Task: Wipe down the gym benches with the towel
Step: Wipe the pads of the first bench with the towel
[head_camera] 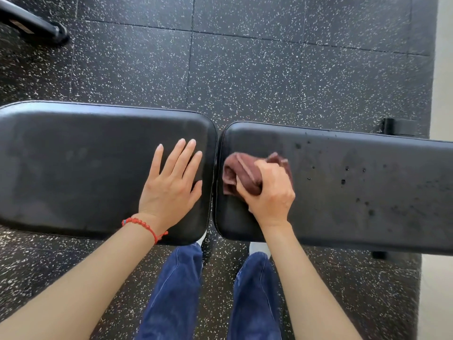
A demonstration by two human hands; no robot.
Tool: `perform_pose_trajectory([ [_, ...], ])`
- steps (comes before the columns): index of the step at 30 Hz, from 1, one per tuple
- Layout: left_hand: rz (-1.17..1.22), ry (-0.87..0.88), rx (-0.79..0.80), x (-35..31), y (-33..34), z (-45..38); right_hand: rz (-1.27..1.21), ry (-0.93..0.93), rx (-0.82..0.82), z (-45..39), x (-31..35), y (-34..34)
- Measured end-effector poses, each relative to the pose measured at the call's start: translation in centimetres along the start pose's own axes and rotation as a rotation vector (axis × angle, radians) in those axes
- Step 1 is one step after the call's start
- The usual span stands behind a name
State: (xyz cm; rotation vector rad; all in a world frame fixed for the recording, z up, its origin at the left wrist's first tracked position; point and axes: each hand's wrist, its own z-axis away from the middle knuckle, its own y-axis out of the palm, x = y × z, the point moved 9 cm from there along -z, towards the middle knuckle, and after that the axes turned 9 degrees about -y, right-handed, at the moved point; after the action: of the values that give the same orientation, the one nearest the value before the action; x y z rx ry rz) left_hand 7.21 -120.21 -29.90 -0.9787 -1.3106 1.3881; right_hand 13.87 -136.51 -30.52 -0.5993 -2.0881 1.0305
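Observation:
Two black padded bench sections lie side by side across the view, with a narrow gap between them. My left hand (pixel 171 182) rests flat, fingers spread, on the right end of the left pad (pixel 73 168). My right hand (pixel 270 192) is closed on a bunched reddish-brown towel (pixel 241 174) and presses it against the left end of the right pad (pixel 367 192). Dark wet droplets dot the right pad to the right of the towel. A red bead bracelet circles my left wrist.
Black rubber floor tiles with white speckles (pixel 245 69) surround the bench. A black machine foot (pixel 36 23) sits at the top left. A black bench bracket (pixel 397 127) shows behind the right pad. My legs in blue trousers (pixel 176 290) stand close below the gap.

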Motion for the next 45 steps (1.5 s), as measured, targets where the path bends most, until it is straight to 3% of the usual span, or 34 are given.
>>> perform_pose_trajectory([
  [4,0.009,-0.003,-0.025,0.0,-0.2,0.0,0.012,0.026,0.007,6.8,-0.2,-2.9],
  [8,0.006,0.002,-0.041,-0.1,-0.2,0.0,0.008,0.006,0.032,8.3,-0.6,-3.6],
  [18,0.053,-0.040,-0.072,-0.6,-0.4,-0.2,0.059,0.059,-0.096,1.0,-4.9,-2.0],
  [22,0.192,-0.005,-0.107,-5.2,-0.8,-1.2,0.109,0.081,-0.136,-4.0,-7.9,-1.3],
  [26,0.305,-0.012,-0.047,-10.3,0.8,-2.5,0.096,0.100,-0.110,-6.0,-9.5,-1.1],
  [31,0.322,-0.107,0.045,-12.4,4.2,-2.7,0.045,0.018,-0.056,-3.1,-9.2,-2.2],
  [40,0.286,-0.102,0.015,-12.6,5.2,-2.3,-0.009,-0.026,0.012,8.4,-8.5,-8.0],
  [45,0.287,-0.106,-0.011,-12.5,5.0,-2.3,-0.042,-0.078,0.037,8.1,-8.7,-7.9],
])
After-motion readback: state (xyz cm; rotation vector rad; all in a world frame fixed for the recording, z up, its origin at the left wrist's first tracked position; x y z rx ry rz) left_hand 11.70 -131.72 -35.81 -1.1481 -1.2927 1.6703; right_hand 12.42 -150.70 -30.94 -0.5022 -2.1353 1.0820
